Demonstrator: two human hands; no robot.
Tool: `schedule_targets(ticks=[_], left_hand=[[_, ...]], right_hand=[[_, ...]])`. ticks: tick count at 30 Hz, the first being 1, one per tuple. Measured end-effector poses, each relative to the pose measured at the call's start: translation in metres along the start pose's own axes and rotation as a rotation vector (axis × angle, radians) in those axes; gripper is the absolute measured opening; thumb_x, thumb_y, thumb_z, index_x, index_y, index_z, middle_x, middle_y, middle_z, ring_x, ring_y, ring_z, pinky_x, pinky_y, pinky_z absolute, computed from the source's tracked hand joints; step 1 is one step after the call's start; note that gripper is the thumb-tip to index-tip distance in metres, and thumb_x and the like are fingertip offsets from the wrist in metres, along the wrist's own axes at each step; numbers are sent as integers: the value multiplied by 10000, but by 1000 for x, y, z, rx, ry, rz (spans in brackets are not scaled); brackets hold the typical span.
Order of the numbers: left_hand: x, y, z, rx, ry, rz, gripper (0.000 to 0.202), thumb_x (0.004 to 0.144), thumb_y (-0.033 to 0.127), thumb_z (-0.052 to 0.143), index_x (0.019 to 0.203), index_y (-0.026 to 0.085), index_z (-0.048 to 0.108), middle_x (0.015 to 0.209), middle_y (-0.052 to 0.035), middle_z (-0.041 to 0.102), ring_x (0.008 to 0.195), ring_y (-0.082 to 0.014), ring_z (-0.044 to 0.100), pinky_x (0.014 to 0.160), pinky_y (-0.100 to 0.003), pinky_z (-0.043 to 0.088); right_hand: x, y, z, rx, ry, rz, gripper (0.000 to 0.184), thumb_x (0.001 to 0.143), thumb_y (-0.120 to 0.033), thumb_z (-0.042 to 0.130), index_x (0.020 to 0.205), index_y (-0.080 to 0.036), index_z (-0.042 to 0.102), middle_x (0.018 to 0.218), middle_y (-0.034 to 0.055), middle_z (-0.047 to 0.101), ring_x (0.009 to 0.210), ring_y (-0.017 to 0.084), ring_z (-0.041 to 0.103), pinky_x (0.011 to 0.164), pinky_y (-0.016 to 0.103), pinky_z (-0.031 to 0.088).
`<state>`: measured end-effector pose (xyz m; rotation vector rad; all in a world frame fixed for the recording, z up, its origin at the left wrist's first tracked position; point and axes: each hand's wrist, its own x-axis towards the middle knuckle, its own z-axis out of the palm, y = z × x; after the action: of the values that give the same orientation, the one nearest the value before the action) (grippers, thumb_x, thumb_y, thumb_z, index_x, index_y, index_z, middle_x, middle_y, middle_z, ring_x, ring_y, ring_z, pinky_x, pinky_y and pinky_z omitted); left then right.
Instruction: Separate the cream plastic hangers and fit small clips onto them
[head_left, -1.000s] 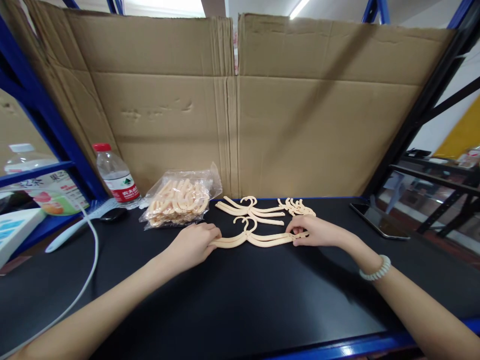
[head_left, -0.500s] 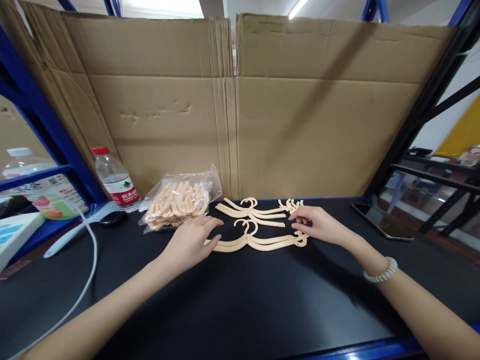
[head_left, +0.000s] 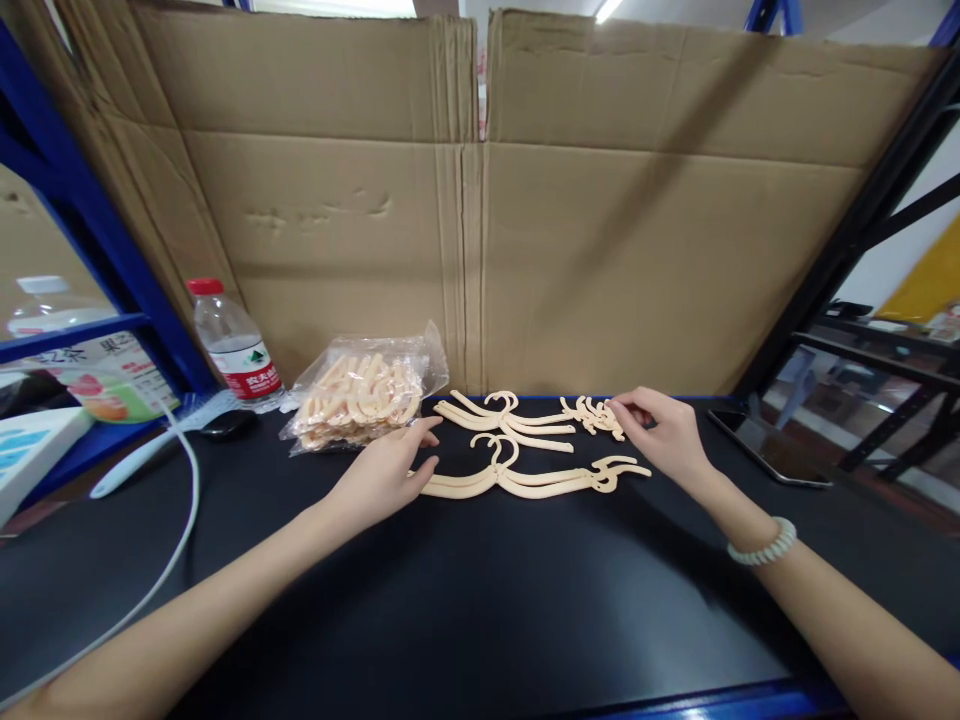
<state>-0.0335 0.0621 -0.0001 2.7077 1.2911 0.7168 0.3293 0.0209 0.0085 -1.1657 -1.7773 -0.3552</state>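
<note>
A cream plastic hanger point(head_left: 525, 479) lies flat on the black table point(head_left: 465, 600), with a small cream clip at its right end. My left hand point(head_left: 386, 468) rests open at the hanger's left tip, fingers spread. Behind it lies a second stack of cream hangers point(head_left: 502, 417). My right hand point(head_left: 664, 435) reaches to a small pile of cream clips point(head_left: 596, 415) beside that stack, and its fingertips touch the pile's right edge. Whether it pinches a clip I cannot tell.
A clear bag of cream hangers point(head_left: 360, 392) lies behind my left hand. A water bottle point(head_left: 232, 345) stands at the left by a white cable point(head_left: 176, 520). A phone point(head_left: 769, 445) lies at the right. Cardboard sheets point(head_left: 480, 200) wall off the back.
Both hands let go of the front hanger's ends. My right hand moved back and right to the clip pile. My left hand opened and stayed by the left tip.
</note>
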Motion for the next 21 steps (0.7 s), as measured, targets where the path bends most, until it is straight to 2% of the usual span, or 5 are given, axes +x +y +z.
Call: schedule_targets(ticks=[5,8,10,15,21], left_hand=[[23,-2,11,-2,-44,89,334,842,170,437,1146,149,573,1178,-111,631,1119,-246,583,986,-383,454],[46,0,22,23,-89,104,356,818,88,469,1146,155,589,1163,-99,642,1112,-233,588,982,-357,458],[61,1,31,59,-117,103,341,822,64,511,1147,129,589,1158,-124,636,1109,-247,583,976,-378,458],[86,-5,49,169,-160,87,246,915,269,583,1117,130,584,1121,-89,612,1000,-229,608,870,-447,505],[96,-7,50,264,-165,107,247,924,298,571,1116,144,586,1135,-86,600,998,-224,600,861,-435,507]], right_hand=[[-1,2,6,-35,25,23,316,925,-351,502,673,-183,593,549,-20,489,484,121,424,505,255,330],[-3,6,12,-48,-4,44,355,926,-391,480,656,-187,586,538,-16,485,477,126,419,501,263,325],[-5,9,14,-59,-23,57,378,931,-408,461,649,-188,584,538,-10,490,478,130,423,503,268,325],[-7,18,11,-108,-17,108,402,935,-429,432,657,-189,595,548,12,523,499,146,469,515,271,337],[-7,32,8,-135,29,147,387,916,-428,442,662,-190,612,553,17,535,510,153,483,535,271,343]])
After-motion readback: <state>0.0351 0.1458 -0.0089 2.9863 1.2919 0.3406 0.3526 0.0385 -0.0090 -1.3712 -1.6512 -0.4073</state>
